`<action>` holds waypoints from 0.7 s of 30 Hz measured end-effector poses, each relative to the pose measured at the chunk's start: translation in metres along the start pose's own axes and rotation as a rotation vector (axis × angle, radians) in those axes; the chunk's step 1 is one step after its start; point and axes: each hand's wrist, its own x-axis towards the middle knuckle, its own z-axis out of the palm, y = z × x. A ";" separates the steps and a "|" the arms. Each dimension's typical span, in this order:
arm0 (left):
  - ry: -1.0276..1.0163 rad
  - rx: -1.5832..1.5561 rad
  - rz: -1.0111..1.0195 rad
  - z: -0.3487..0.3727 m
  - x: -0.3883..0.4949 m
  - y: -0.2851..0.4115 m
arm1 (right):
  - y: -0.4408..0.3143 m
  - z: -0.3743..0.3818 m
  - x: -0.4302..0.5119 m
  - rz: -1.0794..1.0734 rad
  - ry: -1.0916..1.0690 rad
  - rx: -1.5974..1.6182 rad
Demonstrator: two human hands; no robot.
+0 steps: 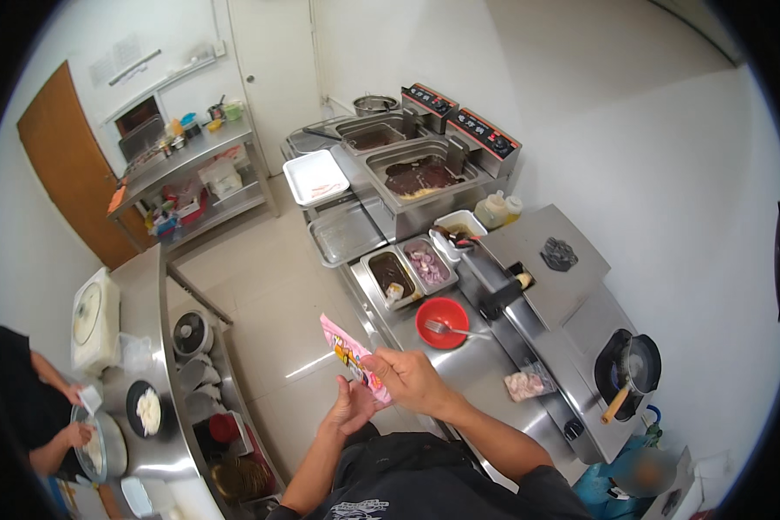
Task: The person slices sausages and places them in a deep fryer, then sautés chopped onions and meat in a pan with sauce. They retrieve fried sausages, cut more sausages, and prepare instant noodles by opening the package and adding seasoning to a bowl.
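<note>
A pink printed food packet (346,351) is held upright and tilted in front of my body. My right hand (416,382) grips it from the right side, thumb across its face. My left hand (352,406) is at the packet's lower end, thumb raised; its fingers are partly hidden behind the packet. Right of the packet, a red bowl (437,312) with a metal fork (458,330) lying across it stands on the steel counter. Beyond the bowl are a steel pan of dark sauce (390,270) and a steel pan of cut red onions (427,261).
Two deep fryers (422,175) with dark oil stand ahead, beside a white tray (315,175). At right, a saucepan (637,364) sits on a stove. A clear bag of pale pieces (526,382) lies on the counter. A co-worker (32,396) handles a bowl at far left.
</note>
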 end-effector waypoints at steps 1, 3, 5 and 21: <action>-0.017 -0.159 0.006 -0.006 0.015 0.004 | 0.006 0.006 0.015 -0.003 -0.018 0.016; 0.115 -0.215 0.051 -0.023 0.045 0.025 | 0.016 0.014 0.048 0.072 -0.062 0.031; 0.190 -0.230 0.085 -0.044 0.066 0.048 | 0.030 -0.003 0.078 0.211 -0.192 -0.091; 0.359 -0.302 0.110 -0.233 0.081 0.237 | 0.225 -0.188 0.272 1.069 -0.436 -1.398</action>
